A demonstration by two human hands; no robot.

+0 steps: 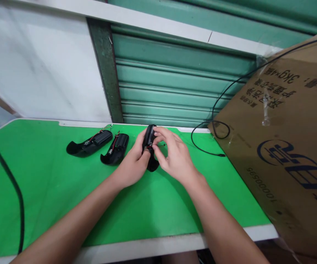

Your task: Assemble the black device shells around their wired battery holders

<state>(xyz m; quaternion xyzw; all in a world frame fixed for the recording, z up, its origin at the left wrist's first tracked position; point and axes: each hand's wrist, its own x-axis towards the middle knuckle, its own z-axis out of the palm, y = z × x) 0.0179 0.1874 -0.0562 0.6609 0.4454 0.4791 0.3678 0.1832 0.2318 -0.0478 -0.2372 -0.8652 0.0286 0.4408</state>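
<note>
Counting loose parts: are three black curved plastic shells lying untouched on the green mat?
No, only two black curved plastic shells lie free on the green mat; a third is held in both hands.

Green mat covers white tabletop, white edge showing at front and back. Behind: teal-green roller shutter w/ horizontal slats, dark green post at its left side. White wall panel left of post. White ledge runs across above shutter. Large brown cardboard box at right, leaning over table corner, blue print on it. Light even, soft.
</note>
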